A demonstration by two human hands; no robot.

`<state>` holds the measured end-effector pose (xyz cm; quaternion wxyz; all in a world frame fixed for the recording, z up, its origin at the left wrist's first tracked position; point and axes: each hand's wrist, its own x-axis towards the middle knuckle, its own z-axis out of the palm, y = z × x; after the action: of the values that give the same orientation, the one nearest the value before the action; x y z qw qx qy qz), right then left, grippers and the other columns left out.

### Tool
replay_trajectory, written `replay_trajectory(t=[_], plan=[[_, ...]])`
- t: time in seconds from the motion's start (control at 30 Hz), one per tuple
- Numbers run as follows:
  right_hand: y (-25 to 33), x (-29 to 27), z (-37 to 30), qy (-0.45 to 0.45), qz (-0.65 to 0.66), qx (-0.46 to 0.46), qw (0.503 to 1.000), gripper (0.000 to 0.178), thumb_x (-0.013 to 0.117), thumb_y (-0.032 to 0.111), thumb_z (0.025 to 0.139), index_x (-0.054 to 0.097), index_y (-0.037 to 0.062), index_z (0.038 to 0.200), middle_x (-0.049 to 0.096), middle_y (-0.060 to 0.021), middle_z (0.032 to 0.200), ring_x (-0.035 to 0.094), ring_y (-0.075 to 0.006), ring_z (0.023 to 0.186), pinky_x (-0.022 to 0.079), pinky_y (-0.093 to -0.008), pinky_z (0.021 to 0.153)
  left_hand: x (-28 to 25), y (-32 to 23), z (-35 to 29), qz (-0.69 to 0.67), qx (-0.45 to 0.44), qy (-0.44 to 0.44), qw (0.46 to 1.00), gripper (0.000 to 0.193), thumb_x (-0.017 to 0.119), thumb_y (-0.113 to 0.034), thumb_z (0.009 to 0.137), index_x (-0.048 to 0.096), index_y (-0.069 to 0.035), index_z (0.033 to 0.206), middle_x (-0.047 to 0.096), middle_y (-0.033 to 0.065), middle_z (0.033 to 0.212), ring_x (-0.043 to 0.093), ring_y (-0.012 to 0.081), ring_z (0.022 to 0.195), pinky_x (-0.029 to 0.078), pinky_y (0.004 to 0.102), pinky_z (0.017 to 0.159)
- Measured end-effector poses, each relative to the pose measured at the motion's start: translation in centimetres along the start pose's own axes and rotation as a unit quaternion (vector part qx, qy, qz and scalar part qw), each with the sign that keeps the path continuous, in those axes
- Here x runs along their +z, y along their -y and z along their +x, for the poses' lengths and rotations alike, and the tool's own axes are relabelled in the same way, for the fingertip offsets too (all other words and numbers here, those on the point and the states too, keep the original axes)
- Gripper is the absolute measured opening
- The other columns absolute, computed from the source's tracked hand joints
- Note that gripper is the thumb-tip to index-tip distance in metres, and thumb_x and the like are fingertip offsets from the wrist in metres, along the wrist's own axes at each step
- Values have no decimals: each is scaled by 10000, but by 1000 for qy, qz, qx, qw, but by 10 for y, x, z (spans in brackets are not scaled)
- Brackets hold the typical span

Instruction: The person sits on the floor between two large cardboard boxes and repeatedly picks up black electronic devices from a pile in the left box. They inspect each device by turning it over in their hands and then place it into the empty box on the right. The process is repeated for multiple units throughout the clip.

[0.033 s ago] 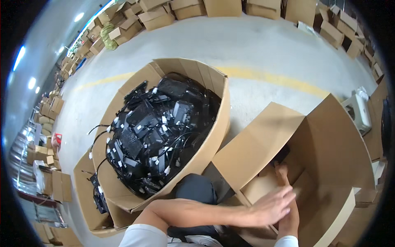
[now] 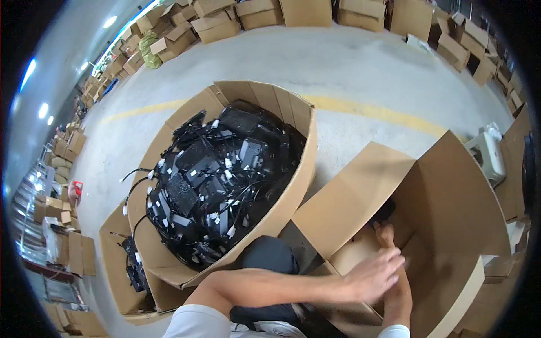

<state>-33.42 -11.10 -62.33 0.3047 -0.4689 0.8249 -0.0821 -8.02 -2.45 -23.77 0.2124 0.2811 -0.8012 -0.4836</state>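
My right hand [image 2: 385,234] reaches down into an open cardboard box [image 2: 459,194] on the right. Its fingers are closed at the edge of a black object [image 2: 384,210] in the shaded corner, whose kind I cannot make out. Across my right forearm lies my left hand [image 2: 373,276], fingers stretched out and holding nothing I can see; whether it rests on the forearm or hovers, I cannot tell. Left of that box stands a big carton [image 2: 307,169] heaped with black plastic-wrapped electronic parts [image 2: 200,169], with cables and white connectors among them.
A lower carton [image 2: 115,281] with more black parts stands at the left. My knee [image 2: 267,259] is between the big carton and the right box. A white plastic stool [image 2: 489,158] stands beyond the box. Stacked cartons [image 2: 307,12] line the far floor's edge, past a yellow line [image 2: 372,110].
My left hand has shifted slightly along the right forearm. The black object in the box corner shows at a slightly different angle. The cartons look the same.
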Motion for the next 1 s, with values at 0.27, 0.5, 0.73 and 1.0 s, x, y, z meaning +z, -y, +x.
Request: replay_trajectory(t=[0.27,0.5,0.73,1.0], plan=[[39,-226,-217,45,-117,-174,977,349,722,239,848,700,-22,1078,721,-253,1007,698,-401,961,549,-444,853,-208,-6,-13,134,52,-137,980,388,670,-275,902,702,-4,1179,685,224,1213,651,361,1117,504,433,982],[-117,-244,-304,-7,0,-67,998,309,732,194,850,684,-69,1005,713,-196,877,695,-220,848,545,-379,762,-449,218,-342,366,-404,-195,816,932,856,-567,670,591,67,1300,631,304,1270,608,444,1199,489,450,1038],[39,-247,-350,-4,26,-153,988,348,717,168,920,664,-74,1165,736,-177,1001,705,-211,945,563,-348,829,-429,183,-355,164,-336,-211,903,644,936,-311,647,693,18,1145,708,168,1077,661,273,1032,495,364,955],[334,-224,-408,108,247,-417,868,492,745,141,916,579,-56,1336,716,-170,1153,702,-252,1065,566,-369,924,-394,-39,-315,166,-35,-378,910,371,865,-222,791,686,-47,1065,688,2,936,630,101,903,522,276,833]])
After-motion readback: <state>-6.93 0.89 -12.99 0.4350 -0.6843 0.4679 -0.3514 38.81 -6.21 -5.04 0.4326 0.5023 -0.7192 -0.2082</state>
